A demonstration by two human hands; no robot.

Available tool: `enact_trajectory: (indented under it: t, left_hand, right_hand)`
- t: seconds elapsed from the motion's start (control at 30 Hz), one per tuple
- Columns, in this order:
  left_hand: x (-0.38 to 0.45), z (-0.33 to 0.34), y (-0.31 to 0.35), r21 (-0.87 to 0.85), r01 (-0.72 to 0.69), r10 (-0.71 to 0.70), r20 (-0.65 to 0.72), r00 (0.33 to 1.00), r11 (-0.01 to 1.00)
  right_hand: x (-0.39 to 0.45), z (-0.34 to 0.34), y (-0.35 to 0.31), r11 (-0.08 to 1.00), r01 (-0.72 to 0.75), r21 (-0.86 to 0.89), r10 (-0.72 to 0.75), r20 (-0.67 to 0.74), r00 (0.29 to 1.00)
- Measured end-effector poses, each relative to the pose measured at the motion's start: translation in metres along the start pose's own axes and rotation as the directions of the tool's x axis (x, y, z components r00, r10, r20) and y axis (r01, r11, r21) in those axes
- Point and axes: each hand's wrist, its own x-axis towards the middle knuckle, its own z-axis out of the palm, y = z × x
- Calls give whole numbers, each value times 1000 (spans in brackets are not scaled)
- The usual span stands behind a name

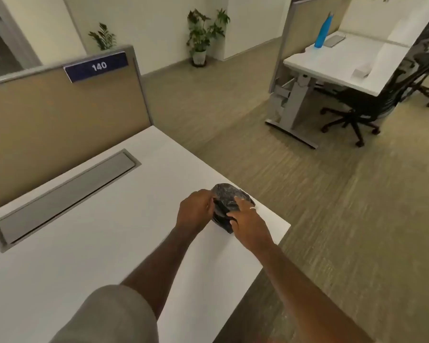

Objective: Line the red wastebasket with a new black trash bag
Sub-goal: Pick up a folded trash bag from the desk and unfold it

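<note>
A roll of black trash bags (227, 199) lies on the white desk (104, 243), close to its right corner. My left hand (196, 211) pinches the roll's left side, fingers closed on the black plastic. My right hand (248, 220) rests on the roll's right side, fingers spread over it and thumb tucked under the near end. A ring shows on one finger of that hand. The red wastebasket is not in view.
A grey cable tray lid (67, 194) is set into the desk, below a tan partition (47, 115) marked 140. Carpeted floor (332, 219) lies to the right. Another white desk (337, 68) with a blue bottle (322, 33) and black office chairs (362, 105) stands far right. Potted plants (203, 35) stand by the wall.
</note>
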Motion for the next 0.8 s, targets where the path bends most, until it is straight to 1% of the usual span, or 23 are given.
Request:
enact_trajectory:
  t: [0.07,0.17,0.2,0.27,0.37,0.47,0.53,0.57,0.67,0.73,0.8]
  left_hand:
    - [10,9,-4,-35,-10,9,-17,1000,999]
    - [23,25,-10,18,-32,31,70,997,999]
    - [26,29,-12,34,-51,48,84,995,998]
    - [30,35,-18,17,-80,79,58,995,997]
    - [32,36,-22,-110,-62,61,-9,998,992]
    - [31,33,-23,-291,-36,28,-32,999,956]
    - [32,26,-21,-424,-34,24,-30,999,905]
    - [31,22,-19,-503,-31,23,-22,999,864]
    - [27,7,-10,-719,-45,38,-26,999,693]
    - [20,0,-5,-785,-78,53,-57,997,615]
    - [9,-7,2,-815,-88,47,-75,996,573]
  right_hand:
    - [6,7,5,999,-24,-27,25,9,1000]
    - [8,17,11,998,-35,-50,36,16,999]
    - [8,20,12,998,-26,-52,26,3,1000]
    - [6,19,13,999,-8,-52,5,-61,998]
    - [5,12,13,999,29,-28,-33,-159,987]
    - [7,-2,9,995,86,39,-73,-260,963]
    - [6,-13,5,988,100,121,-54,-338,939]
    - [4,-18,2,981,98,167,-29,-378,925]
    - [-4,-36,-5,938,85,337,93,-480,872]
    - [-12,-49,-7,876,84,474,200,-518,831]
    - [-22,-62,-9,794,55,606,324,-498,804]
